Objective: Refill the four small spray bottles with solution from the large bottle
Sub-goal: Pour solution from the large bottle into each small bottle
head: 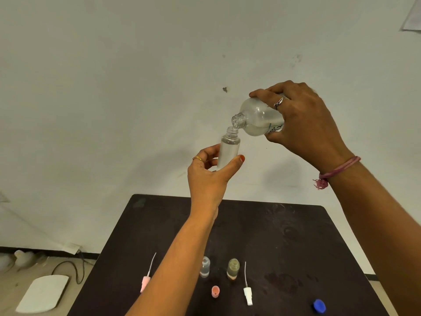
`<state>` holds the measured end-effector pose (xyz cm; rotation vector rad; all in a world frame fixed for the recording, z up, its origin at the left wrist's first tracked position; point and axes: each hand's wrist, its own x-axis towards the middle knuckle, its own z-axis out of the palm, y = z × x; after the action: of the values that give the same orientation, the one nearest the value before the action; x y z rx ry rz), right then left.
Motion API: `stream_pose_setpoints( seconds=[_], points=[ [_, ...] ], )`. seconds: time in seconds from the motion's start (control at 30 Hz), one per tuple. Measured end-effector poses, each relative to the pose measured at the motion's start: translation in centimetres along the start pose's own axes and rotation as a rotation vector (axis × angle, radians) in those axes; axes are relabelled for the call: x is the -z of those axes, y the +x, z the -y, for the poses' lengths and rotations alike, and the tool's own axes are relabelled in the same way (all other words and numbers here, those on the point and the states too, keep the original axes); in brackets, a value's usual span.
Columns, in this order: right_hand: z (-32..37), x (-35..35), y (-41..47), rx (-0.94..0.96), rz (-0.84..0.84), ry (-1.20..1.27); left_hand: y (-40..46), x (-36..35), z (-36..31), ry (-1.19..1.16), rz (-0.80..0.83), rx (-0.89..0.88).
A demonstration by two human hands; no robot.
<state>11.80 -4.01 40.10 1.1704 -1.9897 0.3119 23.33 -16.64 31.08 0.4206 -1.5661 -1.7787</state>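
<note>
My left hand (210, 176) holds a small clear spray bottle (229, 148) upright and uncapped, high above the table. My right hand (303, 124) grips the large clear bottle (257, 117), tilted so its open mouth touches the small bottle's neck. Down on the dark table (296, 242) stand a small clear bottle (205, 266) and a small brownish bottle (233, 269), both without tops. A pink sprayer head with tube (145, 280), a white sprayer head with tube (247, 291), a pink cap (215, 291) and a blue cap (319, 306) lie near them.
A pale wall fills the background. Left of the table on the floor lie a white flat object (43, 293) and a black cable (75, 267). The table's far half carries only smudges.
</note>
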Motion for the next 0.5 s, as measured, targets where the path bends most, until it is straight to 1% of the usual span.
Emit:
stream_pose_setpoints(
  seconds=[0.5],
  points=[
    [1.3,0.0,0.5,-0.005,0.003,-0.002,0.1,1.2,-0.2,-0.004,0.0,-0.002]
  ],
)
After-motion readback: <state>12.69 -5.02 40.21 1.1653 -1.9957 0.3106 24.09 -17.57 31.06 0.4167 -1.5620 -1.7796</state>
